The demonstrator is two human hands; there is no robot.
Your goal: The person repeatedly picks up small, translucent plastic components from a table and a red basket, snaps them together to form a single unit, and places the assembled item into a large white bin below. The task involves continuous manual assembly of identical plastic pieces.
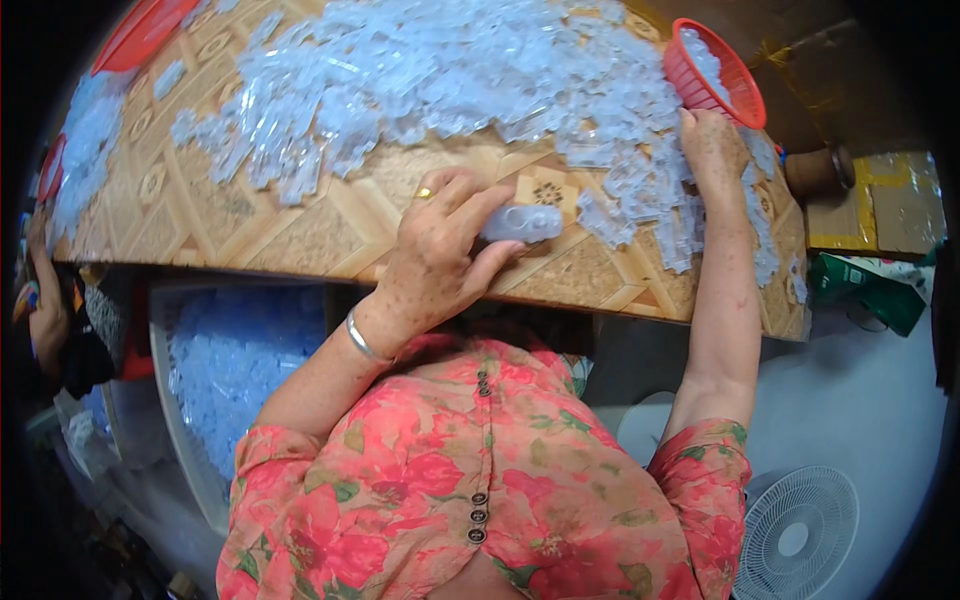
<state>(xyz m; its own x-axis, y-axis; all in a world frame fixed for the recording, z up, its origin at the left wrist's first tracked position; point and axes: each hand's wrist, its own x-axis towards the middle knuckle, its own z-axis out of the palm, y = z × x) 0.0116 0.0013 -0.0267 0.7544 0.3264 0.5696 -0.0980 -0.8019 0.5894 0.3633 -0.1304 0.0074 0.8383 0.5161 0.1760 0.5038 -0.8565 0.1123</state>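
In my left hand [440, 235] is a small stack of clear, bluish plastic pieces [522, 224] with round shapes on top, pinched between thumb and fingers just above the table's near edge. My right hand [714, 150] reaches far out at the right, up against the lower side of a red plastic basket [690, 85]. Its fingertips are mostly hidden there, so whether it grips the basket or some pieces cannot be made out. The basket holds similar clear pieces. A broad heap of loose clear plastic pieces [450, 70] spreads across the table [350, 225].
Below the table at left stands a white bin [165, 370] full of bluish pieces. Another red basket [140, 35] sits far left, near another person's arm [45, 300]. Cardboard boxes [840, 215], a brown spool [815, 172] and a white fan [795, 540] are at right.
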